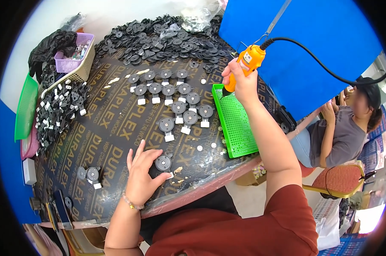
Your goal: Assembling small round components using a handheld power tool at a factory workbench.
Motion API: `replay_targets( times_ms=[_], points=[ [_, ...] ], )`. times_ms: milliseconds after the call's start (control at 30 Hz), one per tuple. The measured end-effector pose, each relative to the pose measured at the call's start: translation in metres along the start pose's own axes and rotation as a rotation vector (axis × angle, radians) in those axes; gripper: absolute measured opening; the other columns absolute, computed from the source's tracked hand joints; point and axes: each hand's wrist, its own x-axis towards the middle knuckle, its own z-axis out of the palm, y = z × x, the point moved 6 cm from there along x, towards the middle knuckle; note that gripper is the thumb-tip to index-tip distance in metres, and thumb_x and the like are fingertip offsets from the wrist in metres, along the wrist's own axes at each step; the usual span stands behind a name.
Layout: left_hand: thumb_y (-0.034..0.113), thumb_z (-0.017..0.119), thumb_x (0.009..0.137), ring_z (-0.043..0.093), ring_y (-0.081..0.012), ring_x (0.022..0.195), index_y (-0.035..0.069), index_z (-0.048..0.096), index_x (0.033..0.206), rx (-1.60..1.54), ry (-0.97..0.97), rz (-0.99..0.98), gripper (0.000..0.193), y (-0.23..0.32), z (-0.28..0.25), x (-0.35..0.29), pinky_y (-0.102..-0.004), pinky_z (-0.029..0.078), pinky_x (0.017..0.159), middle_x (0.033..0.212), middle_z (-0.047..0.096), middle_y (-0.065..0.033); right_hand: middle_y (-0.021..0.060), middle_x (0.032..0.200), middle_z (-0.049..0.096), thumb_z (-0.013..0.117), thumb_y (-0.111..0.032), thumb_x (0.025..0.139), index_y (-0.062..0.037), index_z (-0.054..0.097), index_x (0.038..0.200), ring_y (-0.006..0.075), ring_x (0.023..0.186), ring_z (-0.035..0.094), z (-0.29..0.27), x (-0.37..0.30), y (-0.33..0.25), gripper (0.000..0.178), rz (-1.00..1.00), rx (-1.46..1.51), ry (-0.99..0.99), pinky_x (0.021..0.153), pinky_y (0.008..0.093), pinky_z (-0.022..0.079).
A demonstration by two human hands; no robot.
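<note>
My right hand [244, 83] is wrapped round an orange electric screwdriver [251, 56], its tip pointing down at the left side of a green perforated tray [240, 150]. Near the front edge of the table, my left hand [142, 175] has thumb and index finger on either side of a round black part [163, 163] with a white tab; its other fingers stretch out. Beyond it, several similar black parts with white tabs [166, 124] lie in loose rows. Small pale round pieces [199, 148] are scattered beside the tray; whatever is inside the tray is too small to name.
Black discs [158, 40] are heaped at the back. On the left lie a pile of black-and-white pieces [62, 106], a purple basket [67, 65] and a green basket [25, 109]. A black cable [321, 59] arcs from the screwdriver. Another person [344, 128] sits at right.
</note>
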Motion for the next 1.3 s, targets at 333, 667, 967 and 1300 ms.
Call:
replay_targets(
  times_ms=[333, 667, 967, 1300],
  points=[
    [0.024, 0.080, 0.072, 0.042, -0.0298, 0.133, 0.010, 0.064, 0.109, -0.003, 0.002, 0.029, 0.043, -0.007, 0.007, -0.004, -0.0512, 0.017, 0.112, 0.109, 0.064, -0.0078, 0.0139, 0.077, 0.061, 0.060, -0.032, 0.094, -0.0054, 0.051, 0.101, 0.0169, 0.056, 0.058, 0.028, -0.021, -0.066, 0.029, -0.193, 0.405, -0.102, 0.053, 0.0321, 0.051],
    [0.024, 0.080, 0.071, 0.042, -0.0289, 0.133, 0.011, 0.063, 0.109, 0.004, 0.043, 0.054, 0.043, -0.009, 0.008, -0.008, -0.0561, 0.010, 0.112, 0.109, 0.066, -0.0031, 0.0112, 0.089, 0.062, 0.080, -0.022, 0.078, -0.0051, 0.047, 0.104, 0.0142, 0.069, 0.061, 0.152, -0.120, -0.074, 0.045, 0.125, 0.478, -0.636, 0.061, 0.0258, 0.050],
    [0.025, 0.077, 0.074, 0.042, -0.0286, 0.133, 0.010, 0.063, 0.111, -0.020, 0.024, 0.037, 0.042, -0.009, 0.010, -0.008, -0.0561, 0.009, 0.113, 0.107, 0.066, -0.0042, 0.0097, 0.086, 0.061, 0.072, -0.008, 0.081, -0.0053, 0.047, 0.102, 0.0136, 0.076, 0.063, 0.159, -0.121, -0.062, 0.033, 0.080, 0.474, -0.602, 0.067, 0.0260, 0.052],
    [0.026, 0.077, 0.074, 0.043, -0.0282, 0.132, 0.010, 0.063, 0.109, 0.005, 0.042, 0.064, 0.041, -0.003, 0.010, -0.005, -0.0591, 0.009, 0.111, 0.105, 0.065, -0.0037, 0.0166, 0.080, 0.063, 0.075, -0.034, 0.082, -0.0032, 0.049, 0.097, 0.0135, 0.057, 0.057, 0.173, -0.123, -0.056, 0.043, 0.173, 0.420, -0.518, 0.051, 0.0231, 0.048]
  ],
)
